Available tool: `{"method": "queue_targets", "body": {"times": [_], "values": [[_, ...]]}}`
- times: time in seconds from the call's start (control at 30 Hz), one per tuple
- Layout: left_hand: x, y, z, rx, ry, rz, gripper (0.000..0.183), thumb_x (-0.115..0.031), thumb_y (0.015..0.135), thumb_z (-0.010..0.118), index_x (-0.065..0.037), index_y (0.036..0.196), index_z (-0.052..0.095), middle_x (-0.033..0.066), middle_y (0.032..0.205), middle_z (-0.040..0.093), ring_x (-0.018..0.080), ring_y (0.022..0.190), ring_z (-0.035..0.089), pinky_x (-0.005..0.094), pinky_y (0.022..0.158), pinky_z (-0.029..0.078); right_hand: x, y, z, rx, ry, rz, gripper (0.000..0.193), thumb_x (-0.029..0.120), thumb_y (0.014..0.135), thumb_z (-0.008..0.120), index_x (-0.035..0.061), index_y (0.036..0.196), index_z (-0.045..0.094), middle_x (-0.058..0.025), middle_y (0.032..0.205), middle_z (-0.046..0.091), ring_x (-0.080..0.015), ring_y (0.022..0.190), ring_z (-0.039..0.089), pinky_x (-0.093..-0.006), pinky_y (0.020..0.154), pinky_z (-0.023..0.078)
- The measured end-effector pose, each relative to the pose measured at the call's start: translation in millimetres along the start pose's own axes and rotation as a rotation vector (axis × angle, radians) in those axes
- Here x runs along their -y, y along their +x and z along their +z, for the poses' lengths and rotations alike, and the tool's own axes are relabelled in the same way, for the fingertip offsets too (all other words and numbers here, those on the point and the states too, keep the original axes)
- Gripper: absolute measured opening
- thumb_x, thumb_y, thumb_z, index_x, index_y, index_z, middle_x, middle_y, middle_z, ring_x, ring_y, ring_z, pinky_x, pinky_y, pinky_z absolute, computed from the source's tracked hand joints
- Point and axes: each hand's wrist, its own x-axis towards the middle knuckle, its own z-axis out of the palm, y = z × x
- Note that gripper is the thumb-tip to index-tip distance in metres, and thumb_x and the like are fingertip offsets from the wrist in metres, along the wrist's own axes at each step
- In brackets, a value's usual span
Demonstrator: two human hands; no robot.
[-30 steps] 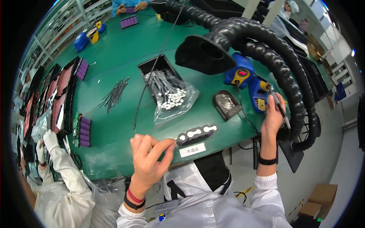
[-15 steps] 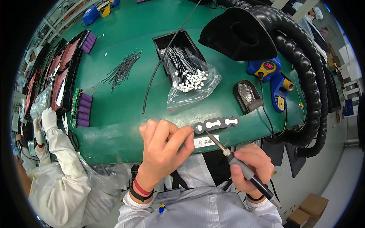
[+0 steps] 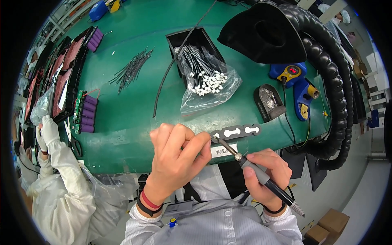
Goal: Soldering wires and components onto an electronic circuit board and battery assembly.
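Observation:
Before me lies a dark grey strip (image 3: 241, 133) with several white cut-out shapes along it. My left hand (image 3: 175, 155) is closed in a pinch beside the strip's left end; the fingers hide whatever is between them. In my right hand (image 3: 270, 171) is a soldering iron (image 3: 284, 199), held like a pen by its grey grip. Its metal tip reaches up and left to the leftmost white shape, close to my left fingertips. Whether the tip touches the strip I cannot tell. A white paper label (image 3: 222, 151) sits on the green table (image 3: 122, 147) just below the strip.
Ahead stands a black bin (image 3: 175, 38) with bagged white-plugged wires (image 3: 206, 81). Loose black wires (image 3: 134, 67) lie left. Rightward are a tip-cleaning tray (image 3: 267, 102), a soldering station (image 3: 290, 71), an iron stand (image 3: 302, 98) and a black fume hood (image 3: 261, 32). A co-worker's gloved hand (image 3: 49, 128) is far left.
The iron's tip has moved up and left onto or just over the strip's leftmost white shape. My left hand keeps its pinch. The whole view has shifted slightly.

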Motion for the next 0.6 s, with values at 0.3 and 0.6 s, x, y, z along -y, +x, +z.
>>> {"method": "queue_targets", "body": {"times": [0.3,0.6], "values": [[-1.0,2.4,0.5,0.02,-0.018,-0.003,0.028,-0.005,0.067,0.082,-0.015,0.091,0.071,-0.0019,0.077,0.044,0.0188,0.074,0.042,0.0361,0.072,0.028,0.7,4.1,-3.5,0.039,-0.011,-0.033,0.032,0.001,0.077,0.08,-0.0018,0.106,0.065,-0.0141,0.089,0.073,-0.0279,0.073,0.071,-0.0358,0.066,0.056],[-0.9,3.0,2.2,0.059,-0.026,-0.012,0.027,-0.004,0.068,0.081,-0.015,0.091,0.071,-0.0012,0.078,0.043,0.0195,0.075,0.041,0.0359,0.072,0.029,0.0,4.2,-3.4,0.042,-0.015,-0.035,0.032,0.002,0.077,0.08,-0.0009,0.105,0.066,-0.0132,0.089,0.073,-0.0273,0.073,0.071,-0.0355,0.066,0.056]]}}
